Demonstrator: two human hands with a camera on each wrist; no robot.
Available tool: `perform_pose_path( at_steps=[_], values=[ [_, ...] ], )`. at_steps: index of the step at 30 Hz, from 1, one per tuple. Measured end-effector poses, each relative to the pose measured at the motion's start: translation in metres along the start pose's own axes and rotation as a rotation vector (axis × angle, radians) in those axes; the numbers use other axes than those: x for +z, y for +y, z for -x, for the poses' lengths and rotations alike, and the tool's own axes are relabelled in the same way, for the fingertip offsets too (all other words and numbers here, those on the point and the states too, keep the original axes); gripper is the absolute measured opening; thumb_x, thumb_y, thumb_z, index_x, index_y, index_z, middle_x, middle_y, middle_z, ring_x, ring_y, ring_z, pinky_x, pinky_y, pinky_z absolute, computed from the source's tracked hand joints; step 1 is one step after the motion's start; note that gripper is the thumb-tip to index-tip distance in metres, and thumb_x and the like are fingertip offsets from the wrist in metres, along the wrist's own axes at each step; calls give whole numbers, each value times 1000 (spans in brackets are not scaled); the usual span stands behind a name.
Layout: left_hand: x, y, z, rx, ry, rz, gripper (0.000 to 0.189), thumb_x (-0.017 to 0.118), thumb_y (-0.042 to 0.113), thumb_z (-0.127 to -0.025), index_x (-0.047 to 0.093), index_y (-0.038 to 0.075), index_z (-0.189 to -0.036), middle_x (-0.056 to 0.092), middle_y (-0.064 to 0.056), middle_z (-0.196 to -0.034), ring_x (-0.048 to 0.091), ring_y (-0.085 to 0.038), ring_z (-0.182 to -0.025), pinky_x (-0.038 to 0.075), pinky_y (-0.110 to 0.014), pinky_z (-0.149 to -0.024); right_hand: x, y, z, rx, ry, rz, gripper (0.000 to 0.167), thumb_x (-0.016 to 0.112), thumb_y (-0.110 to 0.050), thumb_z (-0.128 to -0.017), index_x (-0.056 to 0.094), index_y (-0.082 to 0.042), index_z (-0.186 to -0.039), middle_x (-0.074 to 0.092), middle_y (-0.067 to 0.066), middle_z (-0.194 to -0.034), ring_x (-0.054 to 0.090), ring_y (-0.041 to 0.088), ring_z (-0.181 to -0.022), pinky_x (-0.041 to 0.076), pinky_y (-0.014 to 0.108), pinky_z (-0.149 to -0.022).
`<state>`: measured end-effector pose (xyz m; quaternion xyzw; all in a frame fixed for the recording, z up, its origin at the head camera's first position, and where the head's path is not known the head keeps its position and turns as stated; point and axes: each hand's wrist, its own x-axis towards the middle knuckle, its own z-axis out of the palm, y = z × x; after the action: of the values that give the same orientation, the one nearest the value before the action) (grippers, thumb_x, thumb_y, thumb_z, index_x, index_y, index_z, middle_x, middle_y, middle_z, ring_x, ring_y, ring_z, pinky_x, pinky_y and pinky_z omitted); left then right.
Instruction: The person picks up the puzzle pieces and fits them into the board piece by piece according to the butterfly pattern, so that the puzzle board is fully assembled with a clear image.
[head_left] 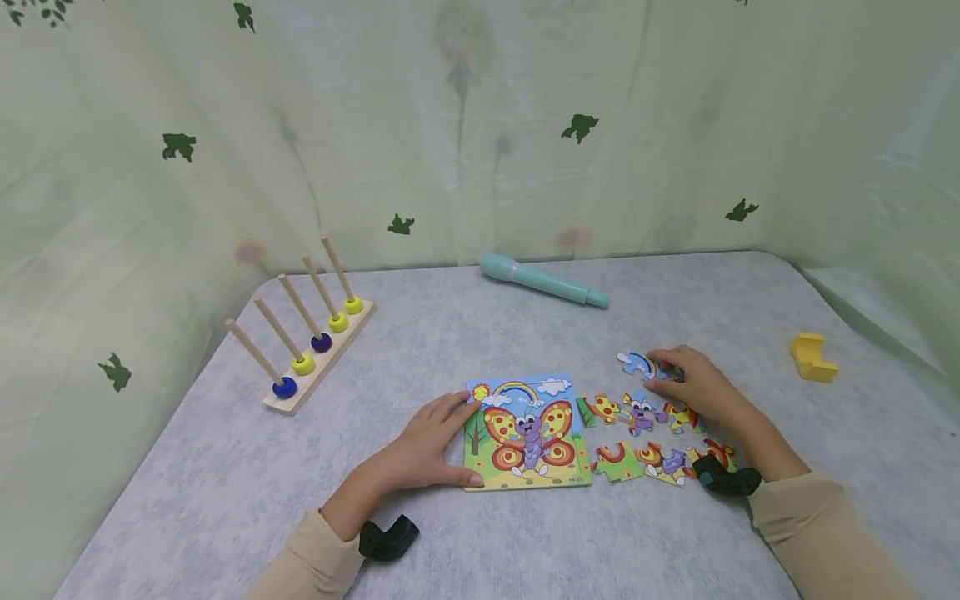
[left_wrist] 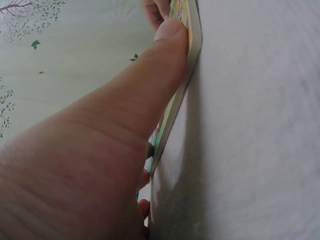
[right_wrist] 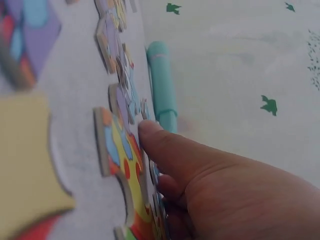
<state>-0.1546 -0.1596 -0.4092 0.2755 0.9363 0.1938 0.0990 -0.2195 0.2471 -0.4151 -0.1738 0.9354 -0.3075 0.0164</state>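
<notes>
The arranging of puzzle pieces [head_left: 618, 463] in rows right of the butterfly board [head_left: 531, 435] was judged to be in hand. The board's left side was touched by the left hand [head_left: 429, 443], fingers loosely spread. A rainbow piece [head_left: 637, 363] seemed to be pinched by the right hand [head_left: 699, 382], though its fingertips were partly hidden. Gentle alignment was called for next. Piece thickness, lost from overhead, was revealed by the right wrist view.
</notes>
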Motion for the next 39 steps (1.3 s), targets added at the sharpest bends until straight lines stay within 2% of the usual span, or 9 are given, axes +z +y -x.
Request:
perform_pose_path(
  at_steps=[8, 15, 17, 21, 28, 34, 39],
  values=[
    [0, 0, 1, 7, 6, 7, 101, 60, 69, -66, 24, 15, -143, 15, -5, -147, 11, -28, -132, 14, -47, -103, 3, -5, -1, 51, 17, 19, 49, 62, -25, -86, 48, 6, -121, 43, 25, -119, 38, 39, -111, 31, 54, -91],
    [1, -1, 2, 9, 8, 11, 102, 59, 70, -65, 24, 15, -143, 15, -4, -147, 11, -28, -132, 15, -47, -103, -2, -21, -2, 104, 20, -10, 52, 62, -30, -85, 48, 3, -122, 46, 23, -121, 39, 38, -113, 32, 55, -91],
    [1, -1, 2, 5, 7, 18, 102, 60, 70, -65, 24, 15, -144, 15, -4, -147, 11, -28, -132, 14, -47, -103, -4, -30, -2, 75, 35, -21, 50, 62, -29, -85, 48, 2, -122, 46, 22, -122, 39, 38, -115, 31, 55, -92],
    [0, 0, 2, 2, 7, 27, 102, 61, 68, -65, 23, 15, -144, 15, -4, -147, 11, -28, -132, 14, -48, -103, -6, -56, -1, -36, 92, -58, 44, 64, -23, -84, 51, 0, -120, 49, 17, -119, 41, 34, -113, 32, 53, -91],
    [-1, -1, 0, 4, 7, 22, 102, 61, 69, -65, 23, 16, -144, 15, -4, -147, 10, -27, -132, 14, -47, -103, 7, -107, 1, -229, 125, -133, 41, 68, -19, -81, 54, -6, -118, 51, 7, -117, 44, 26, -109, 38, 49, -88],
    [-1, -1, 0, 14, 12, 22, 102, 61, 69, -65, 24, 15, -143, 16, -5, -147, 11, -27, -132, 13, -47, -103, 34, -133, -9, -304, 58, -138, 42, 68, -20, -81, 54, -7, -119, 50, 3, -115, 45, 23, -108, 40, 43, -88],
    [1, -3, 0, 28, 17, 13, 101, 60, 69, -65, 24, 15, -143, 16, -5, -147, 12, -27, -132, 13, -45, -104, 58, -135, -22, -283, -36, -93, 41, 66, -23, -82, 56, -7, -118, 51, 5, -115, 46, 23, -108, 41, 41, -87]
  ],
)
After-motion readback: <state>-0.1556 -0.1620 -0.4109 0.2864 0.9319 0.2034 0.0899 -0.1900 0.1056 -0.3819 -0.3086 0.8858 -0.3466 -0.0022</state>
